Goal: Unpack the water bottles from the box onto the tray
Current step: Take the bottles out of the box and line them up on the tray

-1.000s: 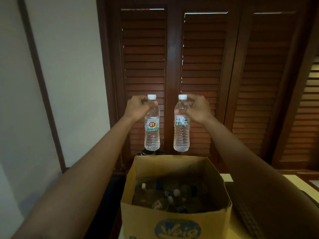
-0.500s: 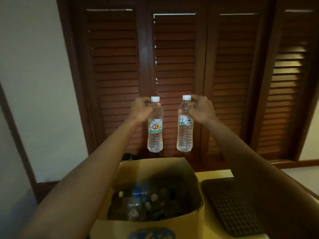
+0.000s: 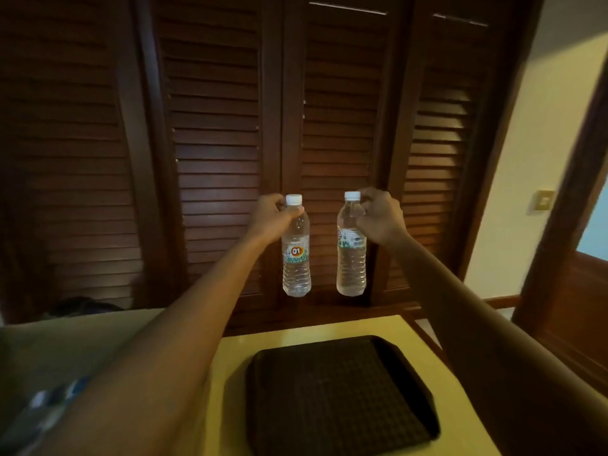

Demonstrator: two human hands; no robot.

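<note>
Both grips are closed: the left hand (image 3: 271, 215) pinches the neck of the left bottle (image 3: 296, 250), the one with the orange "01" label, and the right hand (image 3: 381, 216) pinches the neck of the right bottle (image 3: 351, 248) just under its white cap. The two bottles hang side by side, a little apart, at arm's length in front of the louvred doors (image 3: 214, 126), beyond the far edge of the counter (image 3: 230, 373). Since a second ago the pair has swung rightward from over the box (image 3: 49, 350), which now sits at the left edge of view, so the dark tray (image 3: 335, 396) lies nearly below them; in my judgement the carry is close to done and lowering comes next. Each bottle's long axis is vertical, cap up and base down, ready to stand upright on the tray.
</note>
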